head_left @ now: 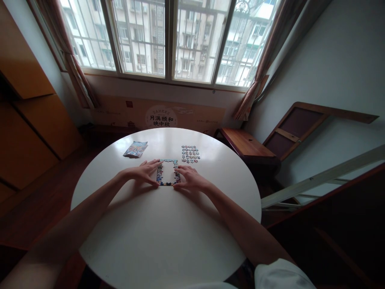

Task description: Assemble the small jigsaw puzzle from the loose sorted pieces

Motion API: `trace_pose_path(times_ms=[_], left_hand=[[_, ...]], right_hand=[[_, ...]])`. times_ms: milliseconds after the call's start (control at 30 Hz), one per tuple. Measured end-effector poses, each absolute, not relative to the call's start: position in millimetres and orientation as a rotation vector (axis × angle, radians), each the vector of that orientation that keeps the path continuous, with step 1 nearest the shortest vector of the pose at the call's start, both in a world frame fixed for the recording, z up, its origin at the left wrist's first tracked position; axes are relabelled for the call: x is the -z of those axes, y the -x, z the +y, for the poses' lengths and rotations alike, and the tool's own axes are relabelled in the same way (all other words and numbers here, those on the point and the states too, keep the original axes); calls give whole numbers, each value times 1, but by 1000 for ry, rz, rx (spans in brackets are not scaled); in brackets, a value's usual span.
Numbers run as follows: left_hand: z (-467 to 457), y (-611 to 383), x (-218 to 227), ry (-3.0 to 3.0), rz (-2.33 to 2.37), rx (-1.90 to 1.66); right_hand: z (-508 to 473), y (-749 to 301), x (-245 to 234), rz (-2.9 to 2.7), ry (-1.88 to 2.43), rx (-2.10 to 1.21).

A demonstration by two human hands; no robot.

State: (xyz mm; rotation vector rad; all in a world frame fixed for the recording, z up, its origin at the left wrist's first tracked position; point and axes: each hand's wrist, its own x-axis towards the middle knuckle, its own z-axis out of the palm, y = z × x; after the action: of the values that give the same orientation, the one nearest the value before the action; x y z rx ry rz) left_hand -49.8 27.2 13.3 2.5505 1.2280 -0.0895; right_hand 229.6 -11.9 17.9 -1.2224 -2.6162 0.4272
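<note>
A rectangular jigsaw puzzle border (165, 184) lies flat on the white round table, joined into a frame with bare tabletop inside it. My left hand (143, 172) rests along its left side, thumb at the lower left corner and fingers stretched toward the upper left. Along the right side lies my right hand (191, 178), its thumb at the lower right corner and its fingers spread over the edge pieces. Both hands are open, touching the border from either side. Loose jigsaw pieces (190, 153) sit in rows just beyond my right hand.
A colourful printed packet (136, 149) lies at the back left of the white table (168, 237). Beyond the table's right edge stands a wooden bench (248, 142). A pale ladder-like frame (321, 176) leans at the right. Barred windows and curtains are behind.
</note>
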Motion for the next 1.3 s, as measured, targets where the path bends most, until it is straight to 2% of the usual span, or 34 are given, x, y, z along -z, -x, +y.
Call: trace_pose_path(times_ms=[900,1133,1300], left_hand=[[34,54,-8,-2569,1228,-31],[31,39,-5,-2651,1426,-335],[31,28,3,-2650,1574,-429]], right_hand=[[-12,-228,-16,-2601,1254,-360],[-2,-229,-5,-2496,1266,-324],[1,-227,-1,-2471,1322,-269]])
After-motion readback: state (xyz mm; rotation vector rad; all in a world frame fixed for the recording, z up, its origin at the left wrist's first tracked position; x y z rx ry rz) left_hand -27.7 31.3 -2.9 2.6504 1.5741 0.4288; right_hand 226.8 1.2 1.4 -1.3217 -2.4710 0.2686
